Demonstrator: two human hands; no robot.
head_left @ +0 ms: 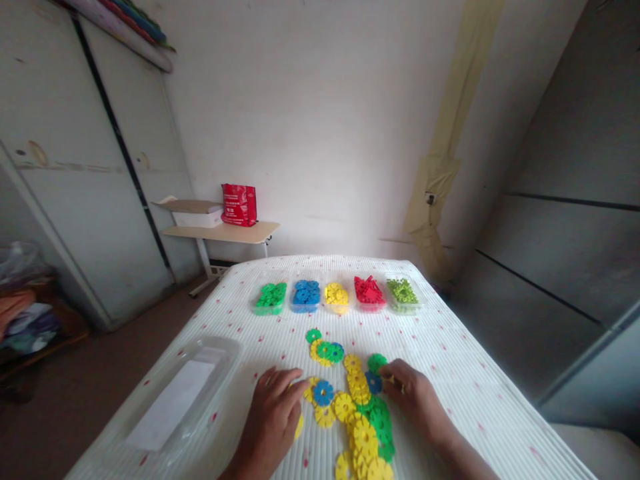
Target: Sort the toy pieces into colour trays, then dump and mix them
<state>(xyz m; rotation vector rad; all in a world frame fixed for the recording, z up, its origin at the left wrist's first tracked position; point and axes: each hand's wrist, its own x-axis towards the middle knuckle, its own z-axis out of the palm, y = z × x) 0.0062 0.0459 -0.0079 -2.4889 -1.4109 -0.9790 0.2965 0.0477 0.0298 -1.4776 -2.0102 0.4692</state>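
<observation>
Both arms run off the bottom edge, so the left hand (273, 413) and right hand (415, 397) show barely past the wrist. The pile of discs (363, 427) gets chopped there too. The left hand covers most of a yellow disc (299, 427). Right fingertips are tucked under, so the grip's unclear. Pieces in the far trays (337, 297) are too tiny to make out, and the red bag (239, 204) print is unreadable.

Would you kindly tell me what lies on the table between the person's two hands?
In the head view, a loose cluster of yellow, green and blue plastic discs lies between the left hand and the right hand.
</observation>
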